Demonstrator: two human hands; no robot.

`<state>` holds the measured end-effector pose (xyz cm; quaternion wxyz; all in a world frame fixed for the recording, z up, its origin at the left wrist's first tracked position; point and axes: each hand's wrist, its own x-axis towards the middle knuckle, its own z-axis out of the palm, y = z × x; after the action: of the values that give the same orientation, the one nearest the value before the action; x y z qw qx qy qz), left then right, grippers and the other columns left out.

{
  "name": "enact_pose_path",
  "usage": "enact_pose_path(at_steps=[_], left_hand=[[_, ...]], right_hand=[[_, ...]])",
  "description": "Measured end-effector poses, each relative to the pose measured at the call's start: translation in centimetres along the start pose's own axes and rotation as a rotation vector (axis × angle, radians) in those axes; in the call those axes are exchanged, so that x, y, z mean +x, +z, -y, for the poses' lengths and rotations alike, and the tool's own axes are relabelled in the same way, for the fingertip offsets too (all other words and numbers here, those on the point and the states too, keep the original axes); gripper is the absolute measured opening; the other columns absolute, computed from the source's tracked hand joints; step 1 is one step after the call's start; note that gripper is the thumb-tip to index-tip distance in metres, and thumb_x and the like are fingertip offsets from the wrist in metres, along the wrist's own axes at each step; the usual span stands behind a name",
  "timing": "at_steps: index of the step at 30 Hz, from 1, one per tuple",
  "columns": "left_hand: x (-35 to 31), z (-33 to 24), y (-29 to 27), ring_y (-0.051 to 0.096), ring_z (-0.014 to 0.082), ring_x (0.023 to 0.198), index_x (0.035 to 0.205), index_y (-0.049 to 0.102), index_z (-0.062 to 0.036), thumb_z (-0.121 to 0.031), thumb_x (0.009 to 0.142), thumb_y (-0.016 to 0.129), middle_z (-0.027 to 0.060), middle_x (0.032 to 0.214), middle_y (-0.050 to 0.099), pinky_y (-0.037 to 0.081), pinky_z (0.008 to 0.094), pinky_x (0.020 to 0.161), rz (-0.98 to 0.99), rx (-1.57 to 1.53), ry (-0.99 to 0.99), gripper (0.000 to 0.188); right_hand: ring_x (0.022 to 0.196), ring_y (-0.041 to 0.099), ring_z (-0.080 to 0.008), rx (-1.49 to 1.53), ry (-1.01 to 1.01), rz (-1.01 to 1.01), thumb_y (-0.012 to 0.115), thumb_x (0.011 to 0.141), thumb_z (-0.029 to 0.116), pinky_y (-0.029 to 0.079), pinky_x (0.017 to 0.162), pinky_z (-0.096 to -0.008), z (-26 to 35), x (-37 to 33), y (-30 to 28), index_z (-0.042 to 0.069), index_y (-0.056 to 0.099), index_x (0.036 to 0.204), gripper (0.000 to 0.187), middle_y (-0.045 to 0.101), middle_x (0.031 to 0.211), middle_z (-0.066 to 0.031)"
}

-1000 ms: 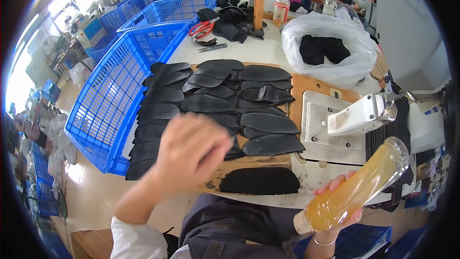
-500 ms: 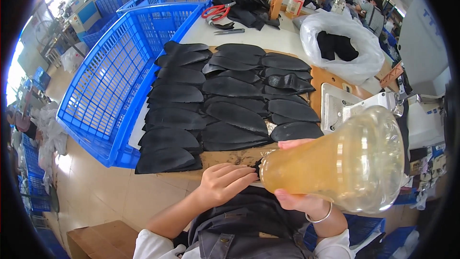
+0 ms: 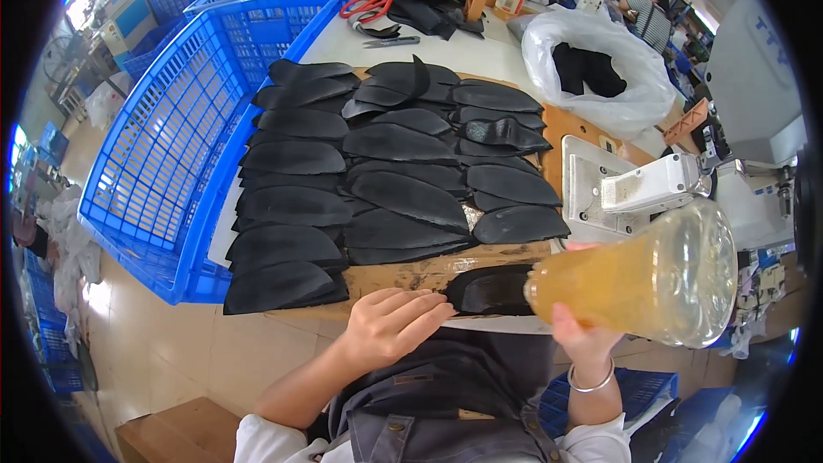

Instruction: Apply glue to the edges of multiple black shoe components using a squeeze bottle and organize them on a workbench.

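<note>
My right hand (image 3: 588,334) grips a large clear plastic bottle (image 3: 600,281) of cloudy yellow liquid, tipped on its side with the narrower end pointing left. Below that end lies a black, leaf-shaped piece (image 3: 493,290) with a shiny, wet-looking top, flat on the brown board (image 3: 390,279). My left hand (image 3: 393,324) has its fingers together on the piece's left tip; the thumb is hidden. The bottle covers the piece's right end. Beyond, overlapping rows of similar black pieces (image 3: 403,144) cover much of the board.
A blue plastic basket (image 3: 159,180) stands to the left. Red-handled scissors (image 3: 366,6), small snips (image 3: 393,40) and black scraps (image 3: 429,4) lie at the back. A white plastic bag (image 3: 634,51) with black material sits back right, near a white machine arm (image 3: 647,184).
The bottle has shifted right along the black piece, uncovering its wet-looking surface. My left hand stays at the piece's left tip. The whole view has shifted slightly.
</note>
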<state>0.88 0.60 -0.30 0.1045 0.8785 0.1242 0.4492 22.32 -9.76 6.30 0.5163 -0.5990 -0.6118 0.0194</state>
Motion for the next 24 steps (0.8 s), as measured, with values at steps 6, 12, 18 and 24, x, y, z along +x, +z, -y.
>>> enact_pose_path(at_steps=[6, 12, 18, 24], left_hand=[[-0.2, -0.1, -0.2, 0.065, 0.0136, 0.07, 0.09, 0.065, -0.0073, -0.009, 0.071, 0.064, 0.002, 0.085, 0.067, 0.05, 0.024, 0.059, -0.003, 0.004, -0.006, 0.019], [-0.2, -0.1, -0.3, 0.063, 0.0137, 0.06, 0.085, 0.064, -0.007, -0.007, 0.066, 0.072, 0.0027, 0.078, 0.067, 0.045, 0.0237, 0.05, 0.002, -0.02, -0.037, 0.02], [1.7, -0.9, -1.0, 0.064, 0.0128, 0.066, 0.087, 0.065, -0.0085, -0.01, 0.068, 0.067, 0.0006, 0.083, 0.066, 0.048, 0.0247, 0.055, 0.039, -0.058, -0.063, 0.018], [0.4, -0.6, -0.7, 0.065, 0.0132, 0.067, 0.084, 0.065, -0.0089, -0.01, 0.069, 0.07, 0.002, 0.082, 0.067, 0.048, 0.0244, 0.054, 0.056, 0.018, -0.067, 0.016]], right_hand=[[0.107, 0.055, -0.0295, -0.171, 0.162, -0.241, 0.072, 0.071, 0.016, 0.047, 0.093, -0.0413, -1.3, -3.4, -5.5, -0.004, 0.036, 0.129, 0.072, 0.052, 0.115, -0.0191], [0.099, 0.056, -0.0299, 0.271, 0.099, -0.1, 0.069, 0.074, 0.041, 0.047, 0.087, -0.0416, 2.4, -0.8, 1.0, -0.003, 0.031, 0.128, 0.08, 0.051, 0.109, -0.0195], [0.103, 0.057, -0.0275, 0.186, 0.252, 0.23, 0.082, 0.065, 0.028, 0.049, 0.087, -0.0376, 7.0, 2.7, 0.2, -0.002, 0.048, 0.113, 0.066, 0.057, 0.107, -0.0151], [0.1, 0.058, -0.0213, 0.055, 0.184, 0.062, 0.081, 0.064, 0.013, 0.051, 0.085, -0.0323, 0.8, -2.7, -4.1, 0.002, 0.048, 0.121, 0.066, 0.055, 0.115, -0.0129]])
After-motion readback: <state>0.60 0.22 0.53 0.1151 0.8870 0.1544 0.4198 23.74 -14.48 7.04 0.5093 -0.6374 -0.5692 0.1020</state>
